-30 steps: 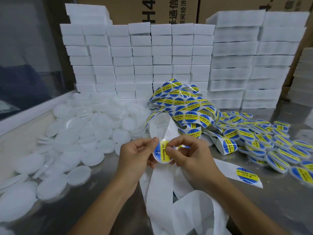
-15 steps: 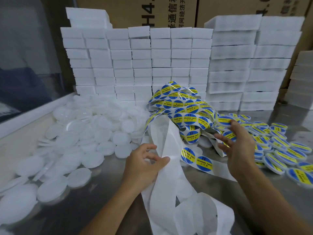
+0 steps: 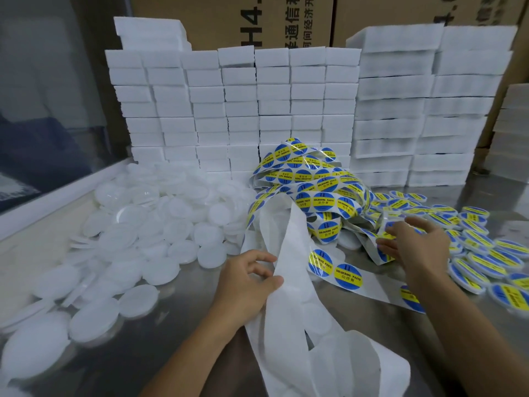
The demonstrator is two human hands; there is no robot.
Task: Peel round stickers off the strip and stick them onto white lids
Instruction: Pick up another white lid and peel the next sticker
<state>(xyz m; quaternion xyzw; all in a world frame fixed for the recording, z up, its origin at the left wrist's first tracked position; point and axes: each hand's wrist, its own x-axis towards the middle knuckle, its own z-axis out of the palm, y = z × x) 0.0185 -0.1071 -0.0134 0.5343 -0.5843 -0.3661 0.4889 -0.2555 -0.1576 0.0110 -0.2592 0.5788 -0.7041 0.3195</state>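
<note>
My left hand (image 3: pixel 246 285) pinches the edge of the white backing strip (image 3: pixel 294 245), which trails off the table's front in loose loops. Two blue-and-yellow round stickers (image 3: pixel 335 267) sit on the strip just right of that hand. Further back the strip rises into a tangled heap of stickers (image 3: pixel 315 181). My right hand (image 3: pixel 418 245) hovers with spread fingers at the left edge of the pile of stickered lids (image 3: pixel 483 253), holding nothing I can see. Plain white lids (image 3: pixel 148 224) lie heaped to the left.
A wall of stacked white foam blocks (image 3: pixel 257 110) lines the back, with cardboard boxes (image 3: pixel 286 21) behind it. The metal table (image 3: pixel 171 325) shows between the lid piles. A white ledge (image 3: pixel 57 193) borders the left side.
A second ago both hands pressed a sticker onto a lid at the centre. That lid has left them; my right hand has swung right to the stickered pile and my left has taken the strip.
</note>
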